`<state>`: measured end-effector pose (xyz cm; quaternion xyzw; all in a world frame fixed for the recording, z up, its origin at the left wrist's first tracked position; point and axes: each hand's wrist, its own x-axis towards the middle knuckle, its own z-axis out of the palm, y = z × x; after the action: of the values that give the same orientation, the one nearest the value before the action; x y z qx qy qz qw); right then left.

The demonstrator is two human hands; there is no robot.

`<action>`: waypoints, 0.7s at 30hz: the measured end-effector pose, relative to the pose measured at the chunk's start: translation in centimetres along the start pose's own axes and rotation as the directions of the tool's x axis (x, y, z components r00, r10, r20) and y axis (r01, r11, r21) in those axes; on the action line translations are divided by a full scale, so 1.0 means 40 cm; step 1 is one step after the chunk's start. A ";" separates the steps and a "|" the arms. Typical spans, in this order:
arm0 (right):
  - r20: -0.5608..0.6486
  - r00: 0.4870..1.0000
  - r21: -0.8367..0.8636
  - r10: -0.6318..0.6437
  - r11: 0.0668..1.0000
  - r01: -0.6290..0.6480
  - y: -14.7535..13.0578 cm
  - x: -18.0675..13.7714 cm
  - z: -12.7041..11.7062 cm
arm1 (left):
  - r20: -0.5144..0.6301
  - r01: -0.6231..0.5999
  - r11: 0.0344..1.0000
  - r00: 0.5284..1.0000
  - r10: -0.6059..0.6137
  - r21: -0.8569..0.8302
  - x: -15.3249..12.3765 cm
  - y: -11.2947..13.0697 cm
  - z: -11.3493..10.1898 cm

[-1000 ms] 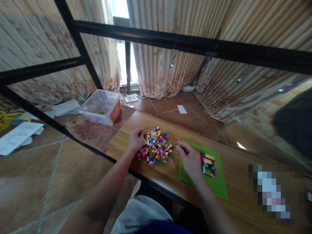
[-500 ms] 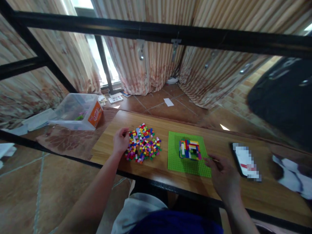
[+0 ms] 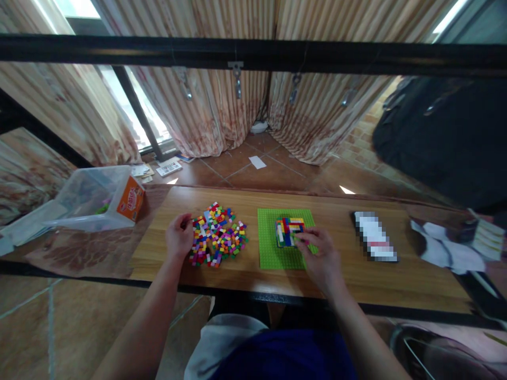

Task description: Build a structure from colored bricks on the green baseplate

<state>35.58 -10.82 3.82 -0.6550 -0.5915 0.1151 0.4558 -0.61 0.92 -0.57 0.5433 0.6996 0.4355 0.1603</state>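
On the left of the wooden table (image 3: 396, 285), the left hand (image 3: 180, 236) curled beside a heap of loose bricks (image 3: 217, 237); whether it held any could not be told. Rightward, a brick structure (image 3: 285, 232) stood on a green baseplate (image 3: 269, 260). The right hand (image 3: 322, 256), well apart from the left, had fingertips drawn close at the structure's right side, their hold unclear. Farther right lay a phone (image 3: 374, 237).

Clear plastic bin (image 3: 85, 221), one: orange label (image 3: 131, 198) on its end wall, pale lettering, wording not legible. Flat white item on the floor (image 3: 169, 168), one: block of dark print, too small to read. Phone (image 3: 374, 236), one: screen pixelated, with a reddish band, its text unreadable.
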 end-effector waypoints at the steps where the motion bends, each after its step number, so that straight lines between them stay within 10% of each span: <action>1: -0.008 1.000 -0.007 -0.008 1.000 0.008 0.005 0.003 0.011 | -0.001 0.000 1.000 1.000 0.000 -0.002 0.000 0.000 0.000; 21: -0.023 0.999 -0.077 -0.028 0.997 0.026 0.066 0.020 0.070 | -0.002 -0.002 1.000 1.000 0.002 0.003 -0.001 -0.001 0.000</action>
<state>35.62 -8.52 0.63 -0.6654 -0.5987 0.0784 0.4389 -0.64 0.89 -0.59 0.5440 0.6998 0.4351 0.1584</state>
